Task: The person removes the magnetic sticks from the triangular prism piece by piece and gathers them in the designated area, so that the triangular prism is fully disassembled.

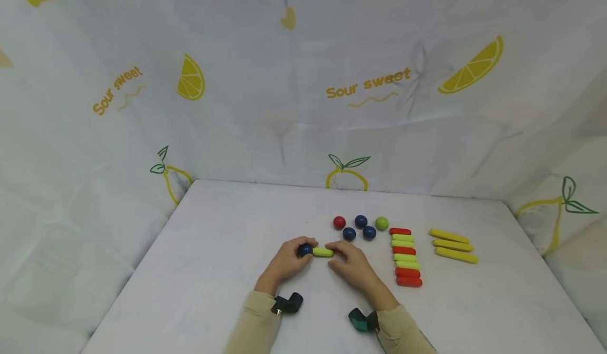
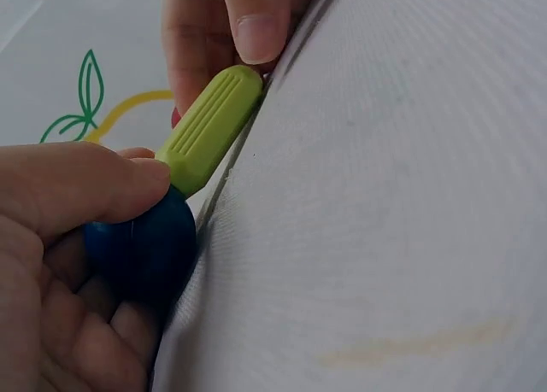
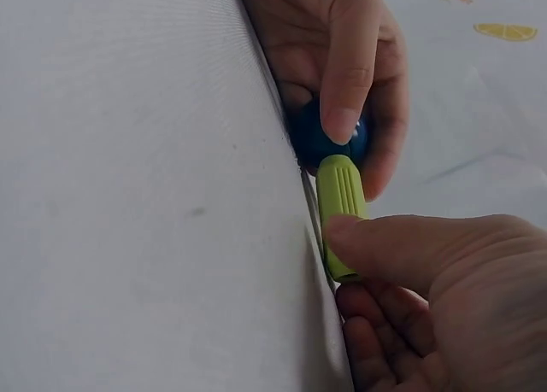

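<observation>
My left hand (image 1: 290, 255) grips a dark blue ball (image 2: 141, 242), thumb on top and fingers curled beneath. A short yellow-green grooved stick (image 2: 212, 129) juts from the ball toward the right, its near end against the ball beside the left thumb. At the stick's far end is my right hand (image 1: 353, 265), its fingers loosely bent around that end. In the head view a small gap shows between the right thumb and the stick; in the right wrist view the thumb (image 3: 376, 242) overlaps the stick. Both hands are low over the white table (image 1: 204, 291).
Beyond the hands lie a red ball (image 1: 339, 223), a green ball (image 1: 381, 223) and three blue balls (image 1: 361, 221). To the right runs a column of short red sticks (image 1: 409, 282) and yellow-green sticks (image 1: 407, 257). Farther right are three longer yellow sticks (image 1: 452, 245).
</observation>
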{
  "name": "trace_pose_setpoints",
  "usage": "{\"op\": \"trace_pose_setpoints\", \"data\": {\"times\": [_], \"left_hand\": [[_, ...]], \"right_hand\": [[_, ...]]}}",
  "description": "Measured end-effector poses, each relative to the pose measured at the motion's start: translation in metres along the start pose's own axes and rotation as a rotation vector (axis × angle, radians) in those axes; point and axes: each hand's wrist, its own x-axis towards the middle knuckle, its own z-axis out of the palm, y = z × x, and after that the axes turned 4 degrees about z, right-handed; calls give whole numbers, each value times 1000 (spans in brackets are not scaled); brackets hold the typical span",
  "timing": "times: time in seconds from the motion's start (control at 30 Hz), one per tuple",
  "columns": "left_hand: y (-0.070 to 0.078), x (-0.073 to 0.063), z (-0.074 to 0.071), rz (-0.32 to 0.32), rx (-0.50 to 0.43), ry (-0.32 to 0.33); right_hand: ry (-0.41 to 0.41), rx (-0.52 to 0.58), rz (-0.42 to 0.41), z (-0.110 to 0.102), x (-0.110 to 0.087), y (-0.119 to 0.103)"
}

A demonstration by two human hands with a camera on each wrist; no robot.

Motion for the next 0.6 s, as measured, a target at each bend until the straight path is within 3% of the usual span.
{"op": "trace_pose_setpoints", "data": {"times": [0.23,0.43,0.6], "left_hand": [[-3,-1,2,6,16,-7],[-6,-1,2,20,31,-1],[-5,0,3,16,21,-5]], "right_hand": [[22,-16,-30,2,-1,-2],[105,64,-23,1,-1,-2],[119,100,0,1,0,0]]}}
